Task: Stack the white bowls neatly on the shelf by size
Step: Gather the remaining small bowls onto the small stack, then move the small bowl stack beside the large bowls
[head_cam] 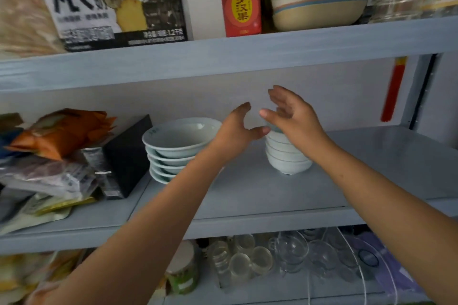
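Note:
Two stacks of white bowls stand on the middle shelf (247,195). The stack of several wider bowls (173,146) is on the left, next to a black box. The stack of several smaller bowls (285,156) stands to its right. My left hand (235,131) hovers between the two stacks, fingers apart, holding nothing. My right hand (292,114) is above the top of the smaller stack, fingers spread, and hides its rim. Neither hand grips a bowl.
A black box (128,153) and piled snack bags (49,156) fill the shelf's left part. On the upper shelf are a carton (111,0), a red packet (241,0) and coloured bowls (319,7). Glass cups (272,255) sit below.

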A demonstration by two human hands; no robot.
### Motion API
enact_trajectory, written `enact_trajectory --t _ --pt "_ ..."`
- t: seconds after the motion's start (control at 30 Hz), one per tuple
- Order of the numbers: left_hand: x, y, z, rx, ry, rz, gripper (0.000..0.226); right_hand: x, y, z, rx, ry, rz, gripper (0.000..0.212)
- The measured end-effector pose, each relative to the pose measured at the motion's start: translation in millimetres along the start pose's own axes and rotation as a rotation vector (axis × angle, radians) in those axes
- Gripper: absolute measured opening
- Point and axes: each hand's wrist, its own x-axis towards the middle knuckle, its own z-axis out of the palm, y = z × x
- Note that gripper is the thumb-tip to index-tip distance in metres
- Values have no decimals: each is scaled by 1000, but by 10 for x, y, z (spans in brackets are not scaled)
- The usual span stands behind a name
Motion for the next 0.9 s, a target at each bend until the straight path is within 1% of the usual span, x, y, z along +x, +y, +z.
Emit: enact_trajectory --t 0.1,0.17,0.23,0.3,0.4,0.47,0.57,0.6,0.63,0.67,0.7,0.73,0.77,0.8,0.83,0.9 --pt "-193 -56 -375 95 -7 19 82 -52 -82 432 68 -111 73 64" --pt "-310 -138 -653 184 -12 9 84 -34 -105 665 18 -187 87 68" --pt "-423 -245 -928 261 18 3 84 -10 -109 858 -31 -246 96 72" --pt "-549 -373 -1173 269 74 -6 82 -7 -86 1015 -73 -277 106 75" --pt "-743 -631 -1443 145 179 -53 85 -45 16 1164 -153 -287 125 78" --pt "-874 -765 -1544 2 199 -116 98 -87 95 1216 -138 -270 152 86" --pt "-1061 -939 -1548 -204 142 -332 113 -172 219 1245 -77 -297 217 95" --pt "-1104 -1005 -1509 -264 102 -416 115 -202 262 1246 -72 -320 226 97" --pt "-1145 -1062 -1457 -300 66 -460 116 -226 323 1250 -73 -338 241 99" --pt "-1163 -1144 -1404 -310 40 -483 114 -252 382 1254 -75 -351 255 104" --pt "-1183 -1174 -1350 -305 17 -478 106 -272 448 1257 -76 -357 262 109" --pt "-1174 -1211 -1307 -307 4 -450 88 -302 476 1266 -82 -360 280 117" --pt "-1165 -1227 -1271 -310 -13 -393 66 -325 520 1279 -86 -362 307 124" --pt "-1144 -1250 -1235 -314 -21 -324 52 -346 558 1296 -98 -361 333 129" --pt "-1113 -1304 -1209 -323 -21 -251 49 -348 611 1309 -108 -355 344 128" --pt "-1056 -1394 -1168 -350 -8 -166 61 -359 650 1322 -141 -329 308 117"
